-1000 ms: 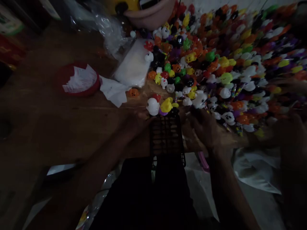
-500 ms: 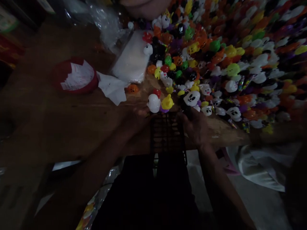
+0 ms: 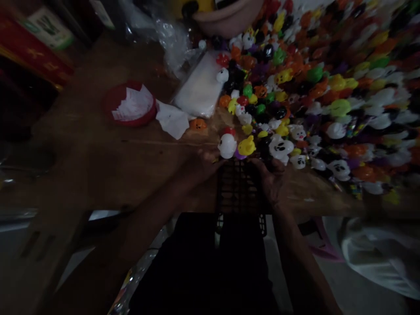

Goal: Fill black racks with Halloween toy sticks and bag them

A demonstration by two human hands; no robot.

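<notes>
Your left hand (image 3: 207, 162) is on the near side of the table (image 3: 154, 175), fingertips just left of the white round-headed toy (image 3: 227, 146). Grip there: can't tell, too dark to see whether the fingers hold anything. Your right hand (image 3: 271, 177) is to the right, thumb pointing left toward the far end of the black grid (image 3: 234, 186), fingers bent. Can't tell its grip either; the fingers are in shadow.

Grid sits between your two hands, its near end reaching past the table's near edge. The toys between your hands sit at its far end: white one on the left, yellow toy (image 3: 246, 146) on the right, red piece (image 3: 229, 131) just behind the white, purple piece (image 3: 240, 155) low between white and yellow. White toy with a black-marked face (image 3: 281, 148) is just beyond your right hand.

Big mixed pile of toys (image 3: 315, 89) fills the far right. Left of your work: orange toy (image 3: 198, 124), then white paper (image 3: 173, 120), then a red bowl (image 3: 139, 120) with paper slips in it. Clear plastic packet (image 3: 198, 87) lies farther back, left of the pile.
</notes>
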